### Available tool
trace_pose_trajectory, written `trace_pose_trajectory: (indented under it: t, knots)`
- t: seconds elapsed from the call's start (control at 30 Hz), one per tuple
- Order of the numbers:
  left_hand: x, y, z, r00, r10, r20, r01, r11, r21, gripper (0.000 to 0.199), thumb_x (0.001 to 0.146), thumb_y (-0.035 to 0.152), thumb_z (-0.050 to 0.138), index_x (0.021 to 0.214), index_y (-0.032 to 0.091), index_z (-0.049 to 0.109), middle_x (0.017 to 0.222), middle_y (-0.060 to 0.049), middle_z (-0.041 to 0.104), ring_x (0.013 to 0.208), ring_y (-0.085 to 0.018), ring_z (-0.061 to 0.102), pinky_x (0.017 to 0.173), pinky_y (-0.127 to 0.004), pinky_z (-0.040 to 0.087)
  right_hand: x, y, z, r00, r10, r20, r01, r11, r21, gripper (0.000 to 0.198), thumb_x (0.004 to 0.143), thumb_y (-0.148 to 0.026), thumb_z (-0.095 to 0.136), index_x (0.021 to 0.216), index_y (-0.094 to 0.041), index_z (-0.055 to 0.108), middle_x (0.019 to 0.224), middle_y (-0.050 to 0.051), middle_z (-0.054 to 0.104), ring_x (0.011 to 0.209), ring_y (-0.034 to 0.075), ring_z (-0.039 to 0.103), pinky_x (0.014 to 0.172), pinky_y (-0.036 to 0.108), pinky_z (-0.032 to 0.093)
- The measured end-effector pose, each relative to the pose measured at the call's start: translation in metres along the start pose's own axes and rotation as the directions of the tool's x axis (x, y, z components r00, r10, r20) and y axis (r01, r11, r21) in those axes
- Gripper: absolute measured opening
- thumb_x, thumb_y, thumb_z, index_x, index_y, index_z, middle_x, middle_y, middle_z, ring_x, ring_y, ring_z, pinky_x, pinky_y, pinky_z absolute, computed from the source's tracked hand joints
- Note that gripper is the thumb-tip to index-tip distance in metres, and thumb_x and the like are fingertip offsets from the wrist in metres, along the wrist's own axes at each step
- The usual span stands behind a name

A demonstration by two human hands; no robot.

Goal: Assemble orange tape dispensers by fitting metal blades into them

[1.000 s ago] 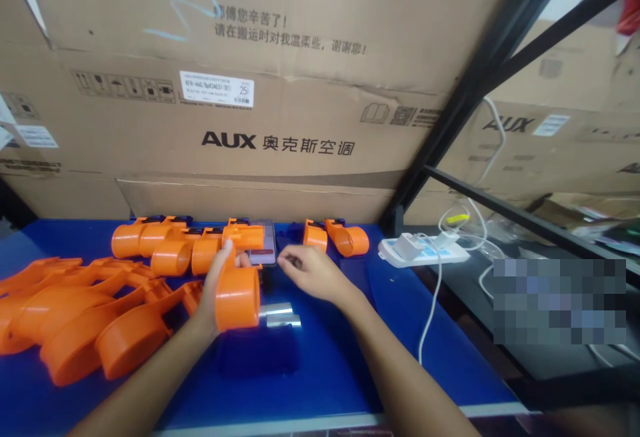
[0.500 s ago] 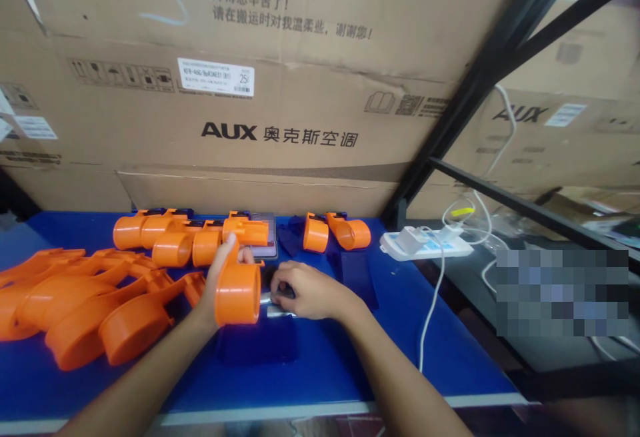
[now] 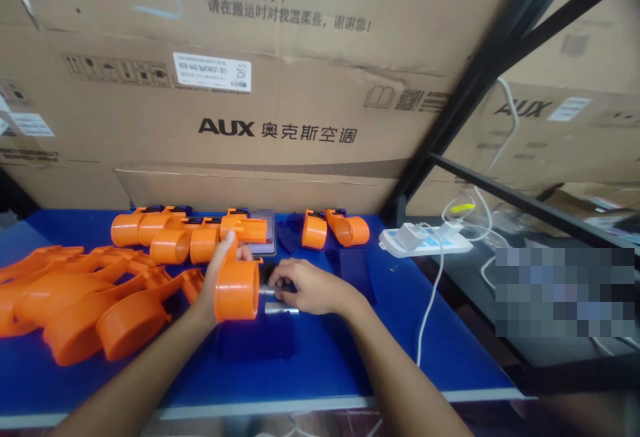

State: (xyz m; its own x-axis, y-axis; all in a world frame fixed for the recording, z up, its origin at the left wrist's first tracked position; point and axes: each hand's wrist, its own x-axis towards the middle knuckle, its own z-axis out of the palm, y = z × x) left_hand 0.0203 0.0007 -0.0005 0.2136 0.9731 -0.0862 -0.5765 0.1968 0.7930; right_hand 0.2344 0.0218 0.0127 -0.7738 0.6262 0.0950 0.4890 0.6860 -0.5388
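Note:
My left hand (image 3: 216,276) is closed around an orange plastic part (image 3: 236,290) with a round, cup-like end, raised above the blue tabletop (image 3: 320,364). The thumb points up along its narrower upper section. Just to the right, my right hand (image 3: 307,286) has its thumb and fingers bent together on a small silver metal piece (image 3: 268,290); its kind cannot be made out, and the fingers hide part of it. Below those fingers a flat silver strip (image 3: 281,308) lies on the table. A dark blue flat piece (image 3: 256,338) lies under the held orange part.
A pile of orange parts (image 3: 75,297) covers the left side. Several orange parts with dark clips (image 3: 170,245) stand behind, two more (image 3: 315,230) to their right. A white power strip (image 3: 425,240) trails a cable. Cardboard boxes (image 3: 280,90) and a black frame (image 3: 465,84) stand behind.
My right hand's fingers have shifted slightly, and more of the silver strip below them shows. My left hand keeps its hold on the orange part. The view has tilted slightly.

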Motion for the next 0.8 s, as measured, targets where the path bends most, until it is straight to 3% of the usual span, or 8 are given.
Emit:
trace_pose_trajectory:
  t: [0.37,0.5,0.6,0.7,0.8]
  knots:
    - [0.001,-0.002,-0.002,1.000,0.000,-0.002,0.000,1.000,0.014,0.056,0.086,0.069,0.062,0.065,0.017,0.058,0.047,0.000,0.054,0.039,-0.011,0.049,0.039,-0.021,0.039,0.002,0.002,0.000,0.997,-0.050,-0.053,0.048,0.998,-0.046,0.020,0.090,-0.007,0.056,0.094,-0.017,0.074,0.091,0.006,0.073,0.083,0.017,0.066,0.077,0.027,0.047]
    - [-0.001,-0.003,-0.003,1.000,-0.019,0.007,0.019,1.000,0.002,0.055,0.087,0.068,0.060,0.067,0.018,0.059,0.050,-0.001,0.057,0.039,-0.012,0.051,0.039,-0.022,0.040,0.003,0.001,0.001,0.993,-0.012,-0.115,-0.001,0.993,-0.118,0.014,0.088,-0.007,0.057,0.089,-0.016,0.068,0.087,0.006,0.070,0.084,0.018,0.063,0.077,0.028,0.046]
    - [-0.004,-0.002,-0.001,0.998,-0.059,-0.011,0.059,0.998,-0.014,0.055,0.087,0.069,0.059,0.067,0.017,0.059,0.050,-0.001,0.057,0.039,-0.012,0.052,0.039,-0.022,0.041,0.001,-0.002,-0.002,0.982,0.050,-0.183,-0.061,0.997,-0.055,0.011,0.089,-0.009,0.055,0.087,-0.018,0.062,0.083,0.003,0.067,0.077,0.016,0.060,0.072,0.026,0.043]
    - [-0.005,-0.001,0.003,0.997,-0.072,-0.024,0.072,0.997,-0.007,0.055,0.086,0.069,0.059,0.068,0.017,0.061,0.050,-0.001,0.057,0.039,-0.014,0.055,0.040,-0.024,0.043,0.000,-0.005,-0.009,0.938,0.126,-0.323,-0.102,0.990,0.093,0.014,0.100,-0.021,0.049,0.091,-0.020,0.060,0.077,-0.001,0.062,0.067,0.013,0.056,0.064,0.024,0.040]
    - [-0.004,-0.002,0.007,0.997,-0.058,-0.044,0.059,0.998,0.027,0.052,0.084,0.067,0.061,0.069,0.018,0.062,0.052,-0.001,0.058,0.040,-0.016,0.055,0.041,-0.026,0.045,0.001,-0.007,-0.011,0.857,0.189,-0.479,-0.039,0.952,0.305,0.020,0.103,-0.035,0.049,0.102,-0.021,0.063,0.078,-0.001,0.060,0.065,0.013,0.055,0.060,0.025,0.042]
